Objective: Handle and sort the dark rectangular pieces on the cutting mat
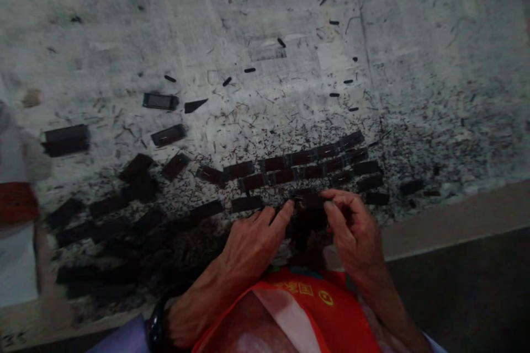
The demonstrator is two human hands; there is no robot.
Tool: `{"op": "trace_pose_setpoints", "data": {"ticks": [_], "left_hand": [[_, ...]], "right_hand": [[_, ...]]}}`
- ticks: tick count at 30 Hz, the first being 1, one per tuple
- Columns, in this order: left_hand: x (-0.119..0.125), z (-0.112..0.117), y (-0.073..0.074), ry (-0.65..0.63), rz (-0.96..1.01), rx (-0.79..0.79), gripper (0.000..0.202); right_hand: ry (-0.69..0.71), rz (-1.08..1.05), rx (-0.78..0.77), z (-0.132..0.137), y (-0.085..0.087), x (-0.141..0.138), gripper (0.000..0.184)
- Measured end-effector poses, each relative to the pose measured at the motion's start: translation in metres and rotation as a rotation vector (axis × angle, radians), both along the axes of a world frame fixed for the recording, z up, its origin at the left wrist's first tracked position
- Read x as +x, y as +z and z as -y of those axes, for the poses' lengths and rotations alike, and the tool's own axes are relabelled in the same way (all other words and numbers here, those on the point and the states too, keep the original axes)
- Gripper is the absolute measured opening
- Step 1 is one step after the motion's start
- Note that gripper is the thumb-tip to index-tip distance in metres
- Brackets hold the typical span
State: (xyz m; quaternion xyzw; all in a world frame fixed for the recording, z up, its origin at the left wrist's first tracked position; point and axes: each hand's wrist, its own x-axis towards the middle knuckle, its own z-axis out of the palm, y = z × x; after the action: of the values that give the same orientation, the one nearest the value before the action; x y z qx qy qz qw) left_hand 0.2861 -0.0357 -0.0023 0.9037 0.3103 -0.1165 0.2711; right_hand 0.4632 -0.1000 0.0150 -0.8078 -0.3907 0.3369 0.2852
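Note:
A small dark rectangular plastic piece (pixel 308 199) is pinched between both hands just above the near table edge. My left hand (pixel 252 242) has its fingers curled, the fingertip pressing the piece's left end. My right hand (pixel 351 226) is closed on its right end with thumb and forefinger. Just beyond the hands, several similar dark pieces (pixel 298 168) lie in two rough rows. Many more dark pieces (pixel 120 220) are heaped to the left. A black band (pixel 155 325) sits on my left wrist.
The worn white tabletop (pixel 290 38) is littered with thin black shavings and small black slivers (pixel 248 70). Loose pieces (pixel 160 101) lie further back on the left. An orange and white bag (pixel 298 314) rests near my body. A blurred white and red object (pixel 16 204) stands at the left edge.

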Motion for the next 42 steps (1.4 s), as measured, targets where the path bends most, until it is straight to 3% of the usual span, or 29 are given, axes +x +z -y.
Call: {"op": "trace_pose_setpoints", "data": {"ticks": [6,12,28,42], "left_hand": [[-0.001,0.002,0.0,-0.005,-0.008,-0.005,0.045],[-0.002,0.003,-0.001,-0.011,0.023,0.023,0.046],[-0.002,0.0,-0.001,0.021,0.086,0.046,0.042],[-0.001,0.0,0.0,0.003,0.064,0.055,0.042]], "right_hand": [[-0.007,-0.014,0.135,0.001,-0.001,-0.002,0.011],[0.035,-0.178,0.098,-0.002,-0.009,-0.007,0.011],[0.037,0.034,0.0,-0.006,-0.017,-0.005,0.011],[0.102,0.156,0.097,-0.009,-0.012,-0.004,0.006]]}}
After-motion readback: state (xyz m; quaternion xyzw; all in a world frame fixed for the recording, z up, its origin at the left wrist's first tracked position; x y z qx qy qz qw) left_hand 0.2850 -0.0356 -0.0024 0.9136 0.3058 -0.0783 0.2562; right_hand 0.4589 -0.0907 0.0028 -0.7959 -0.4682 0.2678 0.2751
